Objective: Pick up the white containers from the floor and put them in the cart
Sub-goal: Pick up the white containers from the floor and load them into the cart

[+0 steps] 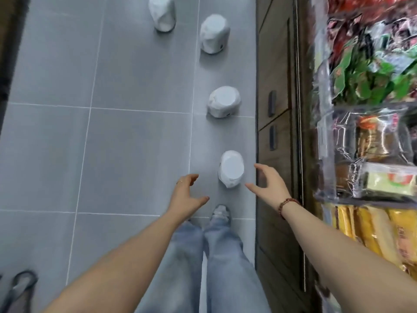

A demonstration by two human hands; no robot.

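Several white paper-wrapped containers stand in a line on the grey tiled floor. The nearest container [231, 168] is just ahead of my feet. My left hand [187, 193] hovers to its left, fingers spread and empty. My right hand [268, 182] hovers to its right, thumb and fingers apart, also empty. Neither hand touches it. Farther along stand a second container [223, 101], a third [214, 33] and one at the top edge [163, 12]. No cart is plainly visible.
A dark wooden cabinet [277, 109] with handles runs along the right of the aisle. Above it, shelves [365, 98] carry packaged snacks. A dark metal object [18, 288] sits at the bottom left corner. My legs and shoe [222, 213] are below the hands.
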